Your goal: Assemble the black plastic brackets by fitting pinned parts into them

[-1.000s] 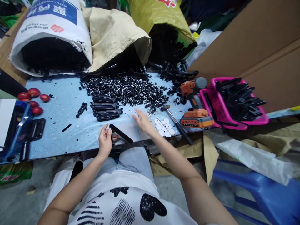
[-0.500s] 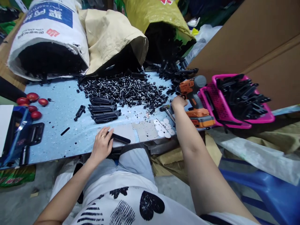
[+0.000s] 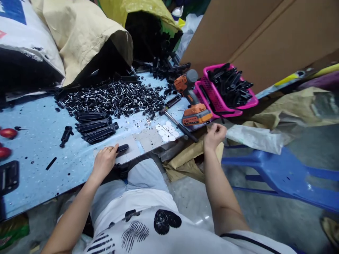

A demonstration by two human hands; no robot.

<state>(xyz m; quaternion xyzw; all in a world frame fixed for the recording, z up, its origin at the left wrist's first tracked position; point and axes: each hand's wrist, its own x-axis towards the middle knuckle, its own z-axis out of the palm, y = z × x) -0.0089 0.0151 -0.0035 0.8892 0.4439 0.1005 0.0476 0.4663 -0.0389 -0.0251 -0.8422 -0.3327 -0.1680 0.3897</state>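
My left hand is closed on one end of a black plastic strip at the table's front edge; the fingers cover part of it. My right hand hovers just past the front edge, below the cordless drill. Its fingers are curled together, and whatever they may hold is too small to make out. The orange and grey drill stands on its battery. Beside it a hammer lies with its dark handle over the edge. Several stacked black plastic parts lie beyond my left hand, before a heap of black-headed pins.
White round discs lie near the front edge. A pink basket of black parts stands at the right, against a cardboard sheet. Open sacks line the back. A blue plastic chair stands at the lower right.
My right hand has come away from beside the drill, toward me and past the table edge. The view has turned right. My left hand stays with the black strip.
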